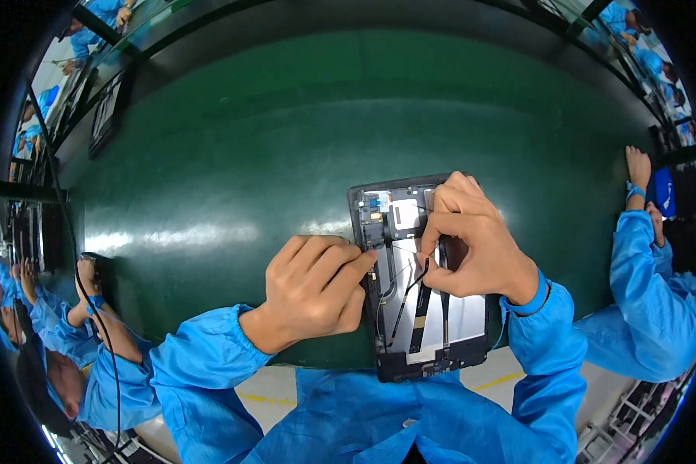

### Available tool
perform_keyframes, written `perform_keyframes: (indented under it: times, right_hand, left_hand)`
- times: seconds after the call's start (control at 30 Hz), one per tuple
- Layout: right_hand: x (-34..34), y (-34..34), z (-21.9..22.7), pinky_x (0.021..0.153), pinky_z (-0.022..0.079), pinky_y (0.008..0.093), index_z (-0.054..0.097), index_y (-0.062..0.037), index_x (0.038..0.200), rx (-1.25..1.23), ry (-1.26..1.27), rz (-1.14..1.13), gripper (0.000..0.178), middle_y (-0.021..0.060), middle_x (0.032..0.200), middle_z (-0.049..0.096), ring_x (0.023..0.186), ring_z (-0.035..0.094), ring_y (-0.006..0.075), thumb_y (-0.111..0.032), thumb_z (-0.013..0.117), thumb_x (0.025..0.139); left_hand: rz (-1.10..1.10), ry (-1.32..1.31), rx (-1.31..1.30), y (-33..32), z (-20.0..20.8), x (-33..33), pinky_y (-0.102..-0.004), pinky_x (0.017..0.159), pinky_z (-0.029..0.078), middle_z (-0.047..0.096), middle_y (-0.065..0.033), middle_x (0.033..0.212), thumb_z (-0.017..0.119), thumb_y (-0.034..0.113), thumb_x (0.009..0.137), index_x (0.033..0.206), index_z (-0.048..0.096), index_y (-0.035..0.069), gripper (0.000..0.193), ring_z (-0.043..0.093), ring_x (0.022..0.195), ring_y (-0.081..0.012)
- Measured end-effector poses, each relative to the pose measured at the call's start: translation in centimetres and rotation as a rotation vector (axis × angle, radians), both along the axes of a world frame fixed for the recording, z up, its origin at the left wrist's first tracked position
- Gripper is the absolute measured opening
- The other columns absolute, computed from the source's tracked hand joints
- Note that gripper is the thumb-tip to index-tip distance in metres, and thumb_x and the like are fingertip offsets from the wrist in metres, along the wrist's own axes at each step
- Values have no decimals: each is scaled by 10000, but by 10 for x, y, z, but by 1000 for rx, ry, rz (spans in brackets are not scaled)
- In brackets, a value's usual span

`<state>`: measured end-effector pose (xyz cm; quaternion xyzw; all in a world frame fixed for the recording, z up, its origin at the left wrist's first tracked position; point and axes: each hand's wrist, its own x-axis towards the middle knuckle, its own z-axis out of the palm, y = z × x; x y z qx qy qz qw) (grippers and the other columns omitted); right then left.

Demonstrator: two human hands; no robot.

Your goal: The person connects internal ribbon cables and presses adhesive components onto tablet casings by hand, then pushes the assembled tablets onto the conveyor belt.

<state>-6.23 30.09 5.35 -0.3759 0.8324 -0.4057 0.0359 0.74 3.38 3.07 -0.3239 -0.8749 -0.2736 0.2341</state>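
Observation:
An opened tablet (467,313) lies at the table's near edge, its inside facing up. Small boards and parts line its upper left, with a silvery panel and black ribbon cables below. My left hand (313,290) is closed at the tablet's left side, its index fingertip touching the inner edge; whatever sits between finger and thumb is too small to make out. Over the tablet's upper right my right hand (475,236) bends down, thumb and forefinger pinched on a thin black cable (424,272) that runs down across the panel. The right palm hides part of the frame.
The green tabletop (301,147) stretches out ahead. A dark flat device (107,112) leans at the far left. A black cord (76,255) hangs down the left side. Co-workers in blue sleeves (646,286) sit close on the right and left.

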Motion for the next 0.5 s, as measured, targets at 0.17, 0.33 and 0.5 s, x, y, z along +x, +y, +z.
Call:
perform_keyframes:
  times: [0.17, 0.33, 0.5]
  right_hand:
    - [-1, -1, 0, 801, 345, 400, 701, -124, 685, 6, 3, 7, 153, 29, 786, 459, 857, 480, 261, -113, 793, 564]
    - [0, -1, -1, 810, 341, 398, 738, -129, 681, 7, -7, -5, 136, 20, 783, 453, 847, 469, 257, -129, 782, 552]
    - [1, -1, -2, 780, 375, 399, 734, -114, 713, -31, 20, -40, 161, 40, 789, 475, 843, 474, 273, -101, 785, 560]
  left_hand:
    - [0, -37, -24, 0, 4, 0, -383, 719, 533, 742, -86, 933, 685, 32, 640, 1079, 825, 23, 460, 724, 840, -264]
    - [-24, -146, -62, 1, 5, 3, -414, 732, 522, 717, -153, 1043, 679, 4, 654, 1191, 774, -28, 547, 698, 871, -310]
    - [-27, -174, -179, 4, 7, 12, -406, 780, 509, 701, -185, 1134, 714, 79, 713, 1264, 721, -88, 575, 672, 895, -296]
